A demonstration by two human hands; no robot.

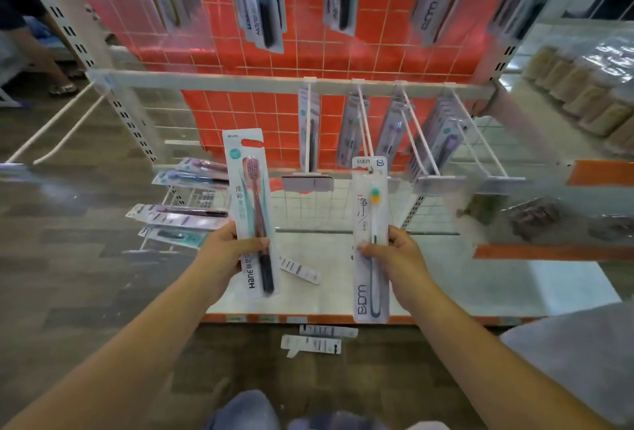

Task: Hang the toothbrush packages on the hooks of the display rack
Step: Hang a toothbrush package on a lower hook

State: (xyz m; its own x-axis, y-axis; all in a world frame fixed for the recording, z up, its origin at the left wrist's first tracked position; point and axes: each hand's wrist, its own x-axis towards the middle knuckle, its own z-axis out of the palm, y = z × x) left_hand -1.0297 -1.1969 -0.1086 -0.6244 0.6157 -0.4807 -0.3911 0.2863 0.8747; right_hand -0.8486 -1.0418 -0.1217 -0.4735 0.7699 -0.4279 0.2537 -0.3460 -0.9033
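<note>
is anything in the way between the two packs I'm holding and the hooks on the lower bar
Nothing visible. The left hand holds the Hane pack and the right hand the BDM pack in open air before the hooks.

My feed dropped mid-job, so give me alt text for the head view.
Each hand holds one toothbrush package upright before the display rack: the left hand grips a Hane package, the right hand a BDM package. Other packages hang on hooks behind.
</note>
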